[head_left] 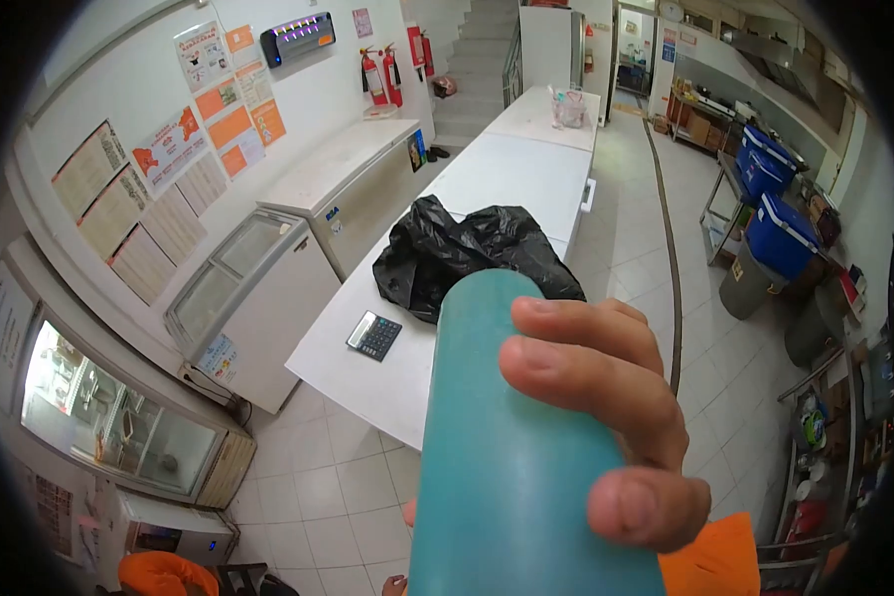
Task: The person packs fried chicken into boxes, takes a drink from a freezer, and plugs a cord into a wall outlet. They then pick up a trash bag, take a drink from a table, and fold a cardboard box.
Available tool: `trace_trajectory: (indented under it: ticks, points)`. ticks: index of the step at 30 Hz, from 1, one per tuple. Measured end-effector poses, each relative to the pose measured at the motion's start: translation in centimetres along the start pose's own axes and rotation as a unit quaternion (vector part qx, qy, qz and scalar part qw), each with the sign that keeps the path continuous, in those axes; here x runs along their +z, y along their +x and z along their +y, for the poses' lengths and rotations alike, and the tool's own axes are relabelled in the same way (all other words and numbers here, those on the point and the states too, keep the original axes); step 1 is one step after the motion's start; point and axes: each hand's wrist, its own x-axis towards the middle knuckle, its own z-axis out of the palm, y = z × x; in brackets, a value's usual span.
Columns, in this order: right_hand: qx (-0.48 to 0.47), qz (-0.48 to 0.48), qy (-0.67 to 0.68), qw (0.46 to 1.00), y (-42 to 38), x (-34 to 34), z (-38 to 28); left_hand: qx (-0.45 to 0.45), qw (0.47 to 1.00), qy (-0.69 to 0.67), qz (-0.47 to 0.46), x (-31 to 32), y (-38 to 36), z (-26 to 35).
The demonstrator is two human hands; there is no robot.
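Note:
A large teal bottle [512, 467], smooth and cylindrical, rises close in front of me with its rounded end pointing away. My right hand [616, 397] is closed round its right side, two fingertips over the upper face and the thumb nearer me. A bit of skin shows at the bottle's left edge. Low at the bottom edge, a small part of my left hand [395, 585] shows; most of it is hidden. Beyond the bottle, a crumpled black plastic bag [432, 253] lies on a long white table [353, 368], with a calculator [373, 336] to its left.
Chest freezers [268, 298] line the left wall below posted papers. A glass-front cabinet [119, 417] stands at lower left. On the right, blue coolers [780, 233] sit near a grey bin [750, 283] and loaded shelving. Fire extinguishers [372, 74] and stairs [472, 70] are at the back.

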Motion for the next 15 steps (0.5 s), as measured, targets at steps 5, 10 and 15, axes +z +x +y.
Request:
trace_trajectory:
  ticks: [5,10,15]
  points:
    - [-0.009,-0.141,0.021,0.990,0.1,-2.2,4.6,-0.023,1.000,-0.015,0.008,0.8,-0.8,-0.7]
    - [0.093,-0.176,0.168,0.965,-3.6,-0.2,11.0,-0.031,0.999,-0.025,0.020,1.5,-2.6,-0.1]
    - [0.325,-0.275,0.151,0.892,-15.6,6.7,19.4,-0.036,0.994,-0.088,0.047,4.0,-7.3,-2.4]
